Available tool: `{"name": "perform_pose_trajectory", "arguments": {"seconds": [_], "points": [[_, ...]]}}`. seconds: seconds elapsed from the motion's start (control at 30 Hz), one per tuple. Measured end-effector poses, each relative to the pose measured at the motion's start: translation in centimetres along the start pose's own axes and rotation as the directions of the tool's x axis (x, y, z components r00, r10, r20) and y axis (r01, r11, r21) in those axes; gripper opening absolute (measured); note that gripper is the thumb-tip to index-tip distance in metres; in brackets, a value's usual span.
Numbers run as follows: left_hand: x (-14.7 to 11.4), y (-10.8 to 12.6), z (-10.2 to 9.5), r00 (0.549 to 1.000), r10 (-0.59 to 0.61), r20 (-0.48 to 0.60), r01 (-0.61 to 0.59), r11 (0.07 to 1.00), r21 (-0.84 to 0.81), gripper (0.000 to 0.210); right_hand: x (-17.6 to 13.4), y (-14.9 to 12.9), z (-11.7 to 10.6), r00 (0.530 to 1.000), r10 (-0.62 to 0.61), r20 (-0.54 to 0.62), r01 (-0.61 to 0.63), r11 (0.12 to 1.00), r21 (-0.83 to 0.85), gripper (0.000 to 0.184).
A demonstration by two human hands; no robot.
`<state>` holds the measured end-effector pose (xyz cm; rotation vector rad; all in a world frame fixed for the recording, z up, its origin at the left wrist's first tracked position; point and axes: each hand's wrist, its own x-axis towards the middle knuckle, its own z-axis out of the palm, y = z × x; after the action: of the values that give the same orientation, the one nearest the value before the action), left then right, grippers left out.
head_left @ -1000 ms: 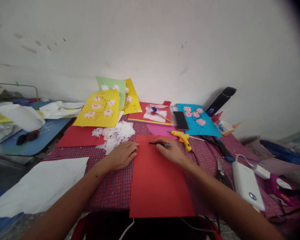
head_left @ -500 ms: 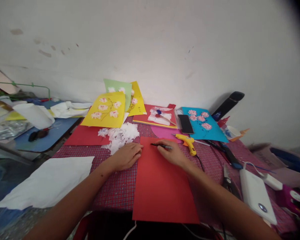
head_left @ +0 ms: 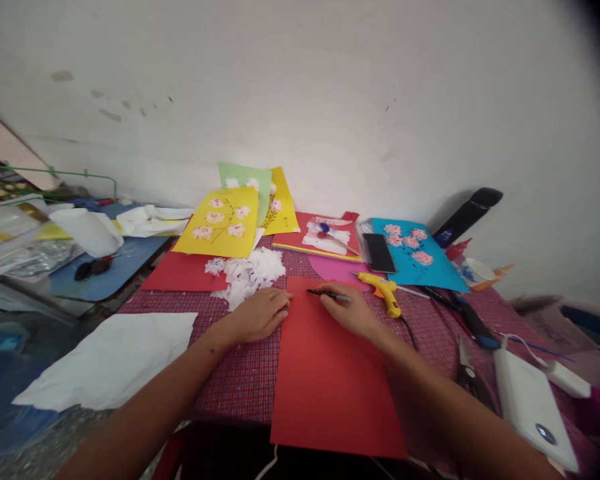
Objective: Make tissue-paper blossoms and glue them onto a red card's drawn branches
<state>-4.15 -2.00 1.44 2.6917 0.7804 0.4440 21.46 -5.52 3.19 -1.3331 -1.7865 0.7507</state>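
Observation:
A sheet of red paper [head_left: 330, 387] lies in front of me, its near end reaching past the table edge. My right hand [head_left: 350, 310] is closed round a dark pen [head_left: 330, 294], whose tip is at the upper part of the sheet. No mark can be made out under the tip. My left hand [head_left: 263, 315] rests flat and open at the sheet's upper left edge, its fingertips touching the paper. Just beyond it is a heap of torn white paper [head_left: 253, 270]. A yellow sheet with pink-and-white flowers [head_left: 220, 230] stands behind the heap.
To the right lie a yellow glue gun [head_left: 385, 290], a black phone [head_left: 379, 253], a blue flower picture [head_left: 425, 257], scissors [head_left: 467, 373] and a white power bank [head_left: 533, 407]. White paper [head_left: 115, 360] lies at left. A stick with a dark blue tip [head_left: 343, 243] rests at the back.
The whole view has shifted slightly, so things appear a little further right. Both hands keep nearly the same place on the red paper, and the pen stays in my right hand.

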Motion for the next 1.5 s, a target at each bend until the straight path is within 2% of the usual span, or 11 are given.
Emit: {"name": "perform_pose_trajectory", "arguments": {"seconds": [0.53, 0.8, 1.17, 1.5], "points": [[0.0, 0.1, -0.2, 1.0, -0.001, 0.016, 0.001, 1.0, -0.007, 0.024, -0.4, 0.5, -0.4, 1.0, 0.005, -0.015, -0.004, 1.0, 0.008, 0.025], [0.1, 0.2, -0.3, 1.0, 0.005, 0.002, -0.005, 1.0, -0.017, 0.021, -0.4, 1.4, -0.8, 1.0, -0.011, -0.027, 0.009, 0.998, -0.068, 0.024], [0.0, 0.2, -0.2, 1.0, 0.012, -0.007, -0.012, 1.0, -0.011, 0.021, -0.1, 0.5, -0.2, 1.0, 0.007, -0.001, -0.007, 0.999, -0.036, 0.021], [0.2, 0.3, -0.4, 1.0, 0.014, -0.004, -0.015, 0.999, -0.028, 0.021, -0.2, 0.7, -0.4, 1.0, -0.007, -0.009, 0.006, 0.999, -0.047, 0.022]]}}
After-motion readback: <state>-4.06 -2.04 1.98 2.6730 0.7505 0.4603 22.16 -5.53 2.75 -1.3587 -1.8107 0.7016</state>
